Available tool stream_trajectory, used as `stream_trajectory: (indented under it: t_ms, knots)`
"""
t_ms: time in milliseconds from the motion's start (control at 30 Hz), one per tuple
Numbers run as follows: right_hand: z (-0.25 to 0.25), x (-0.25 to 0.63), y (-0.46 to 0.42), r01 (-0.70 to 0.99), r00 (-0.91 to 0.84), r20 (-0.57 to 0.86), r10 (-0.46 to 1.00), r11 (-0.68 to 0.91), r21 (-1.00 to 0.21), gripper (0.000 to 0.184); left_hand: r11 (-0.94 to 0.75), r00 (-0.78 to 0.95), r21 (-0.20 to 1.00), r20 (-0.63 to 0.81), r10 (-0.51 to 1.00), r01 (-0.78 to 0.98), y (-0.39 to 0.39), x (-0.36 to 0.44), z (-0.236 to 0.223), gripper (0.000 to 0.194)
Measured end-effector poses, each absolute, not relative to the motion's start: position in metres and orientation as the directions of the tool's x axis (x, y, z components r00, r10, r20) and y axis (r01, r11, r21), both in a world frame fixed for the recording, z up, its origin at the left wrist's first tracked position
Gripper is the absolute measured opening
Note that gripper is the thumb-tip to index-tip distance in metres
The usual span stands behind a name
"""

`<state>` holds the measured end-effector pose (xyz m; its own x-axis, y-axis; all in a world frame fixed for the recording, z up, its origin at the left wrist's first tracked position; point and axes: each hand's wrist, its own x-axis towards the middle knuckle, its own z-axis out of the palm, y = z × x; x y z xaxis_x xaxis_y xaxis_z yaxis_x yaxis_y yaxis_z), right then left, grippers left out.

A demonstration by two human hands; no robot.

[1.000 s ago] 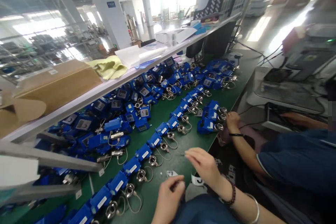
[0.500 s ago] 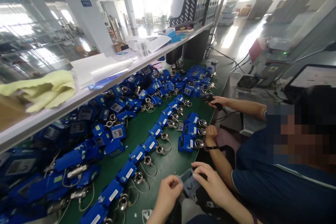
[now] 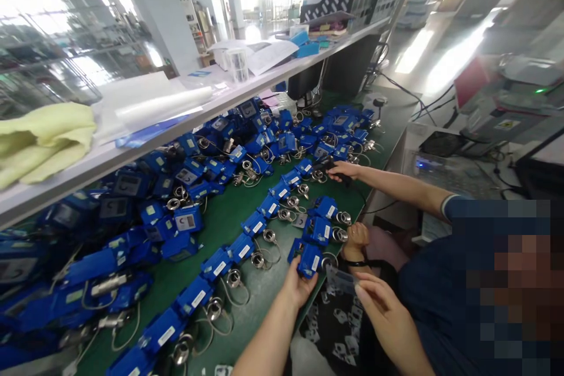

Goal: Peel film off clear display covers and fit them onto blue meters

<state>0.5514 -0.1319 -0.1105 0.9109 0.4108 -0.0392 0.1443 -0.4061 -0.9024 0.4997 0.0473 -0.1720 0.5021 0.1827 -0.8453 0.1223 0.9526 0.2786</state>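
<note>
The left hand [image 3: 297, 291] has moved off the clear plate [image 3: 341, 278] to a meter [image 3: 306, 257], its fingers clamped on the near side. The fingers of the right hand [image 3: 382, 301] pinch the plate, which juts from their tips toward the meter. The meter is blue and boxy, with a white label [image 3: 315, 264].
</note>
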Motion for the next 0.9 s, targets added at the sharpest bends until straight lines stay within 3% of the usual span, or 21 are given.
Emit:
stream_trajectory:
  t_ms: [67,200,267,367,433,567,667,733,833,900]
  knots:
    - [-0.112,0.551,-0.128,0.048,0.918,-0.104,0.382,-0.369,-0.928,0.044,0.925,0.496,0.361,-0.829,0.26,0.118,0.045,0.474,-0.166,0.041]
    - [-0.107,0.53,-0.101,-0.163,0.847,-0.29,0.446,-0.302,-0.939,0.081,0.804,0.572,0.567,-0.725,0.384,0.178,0.053,0.4,-0.133,0.077]
    - [-0.098,0.505,-0.082,-0.261,0.706,-0.38,0.597,-0.28,-0.924,0.092,0.645,0.685,0.726,-0.596,0.419,0.237,0.062,0.36,-0.106,0.071]
    - [-0.073,0.455,-0.055,-0.394,0.369,-0.41,0.834,-0.259,-0.882,0.089,0.35,0.763,0.894,-0.428,0.483,0.28,0.077,0.3,-0.063,0.052]
    - [-0.05,0.419,-0.041,-0.435,0.221,-0.375,0.9,-0.253,-0.864,0.085,0.274,0.749,0.922,-0.383,0.541,0.274,0.083,0.257,-0.04,0.051]
    - [-0.008,0.352,-0.02,-0.474,0.135,-0.357,0.924,-0.256,-0.842,0.087,0.307,0.723,0.944,-0.295,0.625,0.12,0.081,0.162,-0.013,0.067]
    - [0.01,0.306,-0.007,-0.461,0.09,-0.336,0.937,-0.26,-0.848,0.089,-0.017,0.729,0.99,-0.091,0.678,0.139,0.066,0.101,-0.002,0.097]
    - [0.016,0.278,0.001,-0.414,0.045,-0.309,0.95,-0.264,-0.871,0.088,-0.248,0.716,0.944,0.017,0.697,0.219,0.056,0.073,0.003,0.108]
    - [0.022,0.247,0.008,-0.265,0.031,-0.27,0.962,-0.253,-0.93,0.078,-0.422,0.626,0.871,0.186,0.757,0.253,0.047,0.047,0.009,0.095]
    - [0.028,0.238,0.008,-0.046,0.215,-0.143,0.966,-0.137,-0.99,0.067,-0.489,0.548,0.838,0.298,0.781,0.242,0.043,0.035,0.012,0.089]
